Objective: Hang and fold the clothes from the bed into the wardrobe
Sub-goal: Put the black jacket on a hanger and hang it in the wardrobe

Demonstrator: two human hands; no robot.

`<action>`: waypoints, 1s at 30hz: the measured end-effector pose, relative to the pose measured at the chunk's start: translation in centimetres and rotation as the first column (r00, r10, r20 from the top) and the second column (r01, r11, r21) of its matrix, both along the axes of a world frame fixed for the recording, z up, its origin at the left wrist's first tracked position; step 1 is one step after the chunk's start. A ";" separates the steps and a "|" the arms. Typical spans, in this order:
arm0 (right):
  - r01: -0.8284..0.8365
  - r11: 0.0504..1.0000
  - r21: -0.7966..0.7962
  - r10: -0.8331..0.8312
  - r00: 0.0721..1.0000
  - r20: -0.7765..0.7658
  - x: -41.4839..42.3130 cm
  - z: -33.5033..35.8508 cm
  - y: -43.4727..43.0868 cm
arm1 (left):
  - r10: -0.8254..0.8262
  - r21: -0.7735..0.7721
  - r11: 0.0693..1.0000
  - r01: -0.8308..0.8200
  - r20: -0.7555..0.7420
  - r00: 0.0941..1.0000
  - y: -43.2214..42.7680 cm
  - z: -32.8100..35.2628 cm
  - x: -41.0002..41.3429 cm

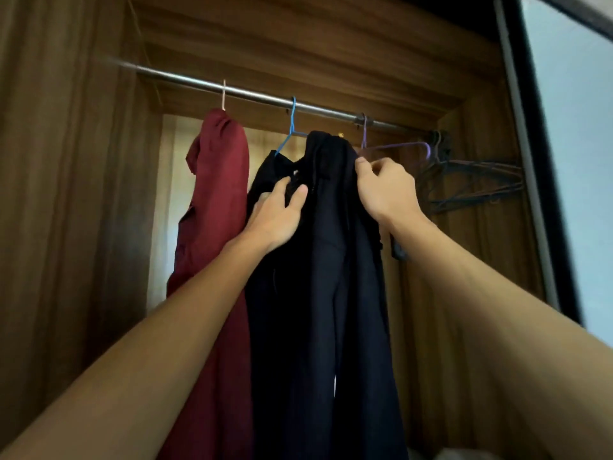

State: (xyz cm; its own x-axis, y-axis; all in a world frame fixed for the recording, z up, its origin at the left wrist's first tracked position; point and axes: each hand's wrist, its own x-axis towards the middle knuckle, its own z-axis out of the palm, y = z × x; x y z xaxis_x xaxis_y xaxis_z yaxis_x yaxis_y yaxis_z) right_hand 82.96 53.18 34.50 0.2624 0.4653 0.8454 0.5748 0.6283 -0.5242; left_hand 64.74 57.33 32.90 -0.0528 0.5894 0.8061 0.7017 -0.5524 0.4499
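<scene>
A dark navy garment (328,277) hangs from the metal rail (252,94) inside the wooden wardrobe, over a purple hanger (394,146). My left hand (278,217) grips its upper left part, thumb and fingers closed on the cloth. My right hand (384,190) pinches its top right edge just under the purple hanger. Another dark garment on a blue hanger (292,127) hangs just behind on the left. A maroon garment (215,207) hangs further left on a pale hanger.
Several empty dark hangers (471,180) bunch at the rail's right end. The wardrobe's wooden side panel (66,194) stands at the left, and a dark-framed sliding door (544,161) at the right. A pale wall shows beyond.
</scene>
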 end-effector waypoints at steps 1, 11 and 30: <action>0.032 0.999 -0.014 -0.032 0.999 0.007 0.7 -1.2 -1.1 | -0.018 -0.008 1.000 0.018 -0.017 1.000 -1.2 -0.9 0.5; 0.353 0.905 -0.236 -0.294 0.922 0.251 9.7 -13.7 -14.3 | -0.212 -0.025 0.977 0.211 -0.159 0.964 -12.6 -10.3 9.1; 0.737 0.519 -0.433 -0.476 0.670 0.570 28.0 -33.3 -41.5 | -0.663 -0.349 0.748 0.564 -0.359 0.657 -31.0 -31.4 31.0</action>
